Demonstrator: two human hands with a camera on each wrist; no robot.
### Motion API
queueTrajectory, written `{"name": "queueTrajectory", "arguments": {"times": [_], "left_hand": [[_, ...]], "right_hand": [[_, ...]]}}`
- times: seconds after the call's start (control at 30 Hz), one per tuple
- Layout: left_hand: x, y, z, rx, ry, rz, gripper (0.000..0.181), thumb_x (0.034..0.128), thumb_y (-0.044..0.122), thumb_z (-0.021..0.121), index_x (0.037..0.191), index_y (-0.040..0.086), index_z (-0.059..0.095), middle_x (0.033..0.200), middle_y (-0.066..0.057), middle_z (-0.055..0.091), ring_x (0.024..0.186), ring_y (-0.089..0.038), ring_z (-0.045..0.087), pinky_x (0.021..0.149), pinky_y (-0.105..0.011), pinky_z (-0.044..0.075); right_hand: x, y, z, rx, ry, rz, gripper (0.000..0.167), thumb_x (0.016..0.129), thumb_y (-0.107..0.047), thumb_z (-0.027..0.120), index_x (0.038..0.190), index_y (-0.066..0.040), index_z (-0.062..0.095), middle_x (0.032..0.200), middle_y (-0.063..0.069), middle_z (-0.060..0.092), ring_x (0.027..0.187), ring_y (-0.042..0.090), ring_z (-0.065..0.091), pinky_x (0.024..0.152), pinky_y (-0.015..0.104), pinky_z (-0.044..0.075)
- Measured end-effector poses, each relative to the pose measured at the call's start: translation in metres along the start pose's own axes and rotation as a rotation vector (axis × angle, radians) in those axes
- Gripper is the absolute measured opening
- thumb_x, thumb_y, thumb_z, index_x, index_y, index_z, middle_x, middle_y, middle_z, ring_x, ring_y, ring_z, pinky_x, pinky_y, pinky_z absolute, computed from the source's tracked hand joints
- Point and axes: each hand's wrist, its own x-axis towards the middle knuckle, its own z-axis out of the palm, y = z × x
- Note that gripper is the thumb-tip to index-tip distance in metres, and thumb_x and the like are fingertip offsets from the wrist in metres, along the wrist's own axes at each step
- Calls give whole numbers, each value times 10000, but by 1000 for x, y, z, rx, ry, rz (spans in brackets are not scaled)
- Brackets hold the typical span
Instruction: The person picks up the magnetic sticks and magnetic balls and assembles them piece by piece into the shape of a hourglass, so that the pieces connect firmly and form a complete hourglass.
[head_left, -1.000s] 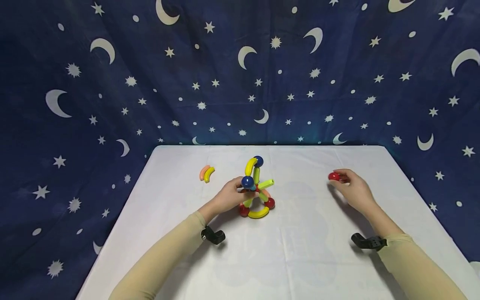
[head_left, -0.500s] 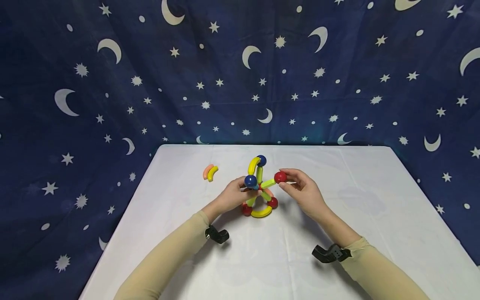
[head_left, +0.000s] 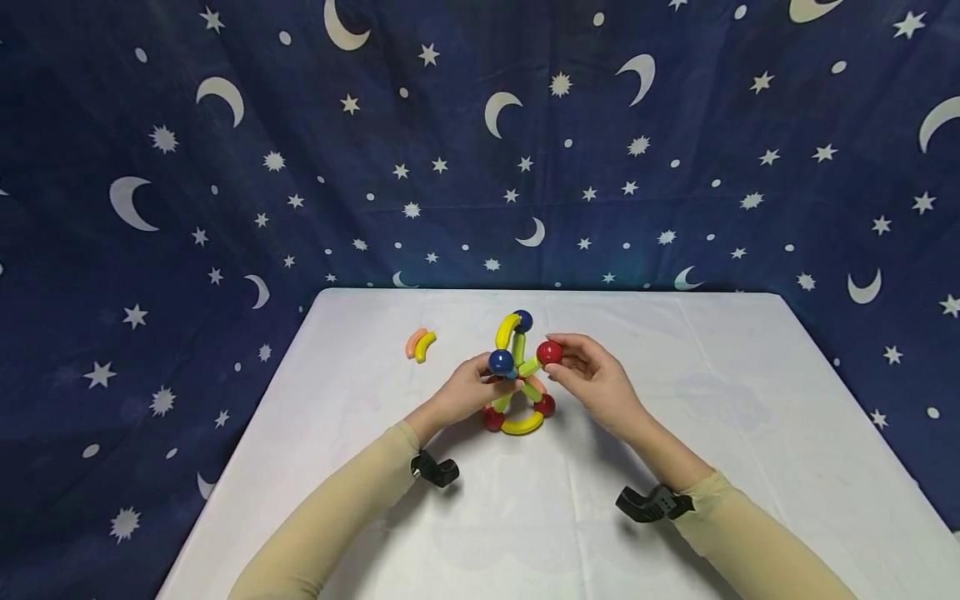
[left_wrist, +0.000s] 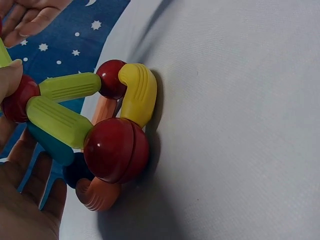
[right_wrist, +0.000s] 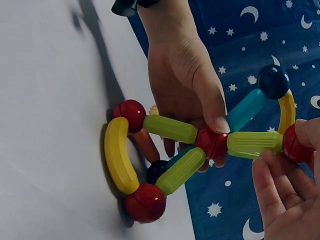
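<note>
A magnetic ball-and-rod model stands on the white table. Its base has red balls (right_wrist: 145, 202) joined by a yellow curved rod (head_left: 522, 424); blue balls (head_left: 501, 362) sit higher up. My left hand (head_left: 465, 392) pinches the central red ball (right_wrist: 212, 143), thumb on top of it in the right wrist view. My right hand (head_left: 600, 385) holds another red ball (head_left: 549, 352) between thumb and fingers. That ball touches the outer end of a light green straight rod (right_wrist: 255, 144), which reaches out from the central ball. Part of the model's left side is hidden behind my left hand.
A pink curved rod (head_left: 415, 342) and a yellow curved rod (head_left: 425, 347) lie side by side at the back left of the table (head_left: 675, 467). Behind it hangs a dark blue cloth (head_left: 450, 125) with moons and stars.
My right hand has carried the red ball leftward from the table's right side to the green rod's end, lastly shifting slightly further left. My left hand keeps its hold on the model.
</note>
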Motion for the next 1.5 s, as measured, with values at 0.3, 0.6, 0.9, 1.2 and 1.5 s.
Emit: {"name": "queueTrajectory", "arguments": {"times": [0.3,0.6,0.9,1.2,1.5], "left_hand": [[-3,4,0,6,-5,-10,294,931,391,762,1136,188,709,1179,-2,638,1179,-201,605,1010,-448,489],[-4,5,0,-1,-6,-10,309,937,389,755,1162,185,701,1197,-2,631,1181,-210,600,997,-435,494],[-4,4,0,-4,-14,5,300,934,372,764,1175,206,702,1190,15,636,1138,-210,598,999,-437,485],[-8,4,-39,234,-17,12,317,964,187,673,1278,150,693,1249,-16,650,1197,-266,553,1058,-469,440],[2,-16,-108,813,360,-349,478,993,321,624,1402,74,617,1319,-184,602,1145,-384,576,917,-518,492]], "right_hand": [[5,-4,2,-98,-21,9,454,970,-187,732,1398,-128,592,1241,83,650,1060,245,613,885,227,531],[5,-3,2,-91,-37,8,495,969,-157,729,1438,-150,571,1234,80,647,1067,265,613,915,223,517],[5,0,4,-76,-32,-4,518,960,-55,712,1448,-129,557,1244,88,663,1080,402,602,904,215,521],[3,2,3,-63,-40,9,520,967,-86,713,1458,-122,546,1253,95,661,1040,251,630,907,230,523],[-1,6,-2,-48,-35,43,510,966,-2,650,1458,-75,533,1245,132,650,1030,391,654,867,259,552]]}}
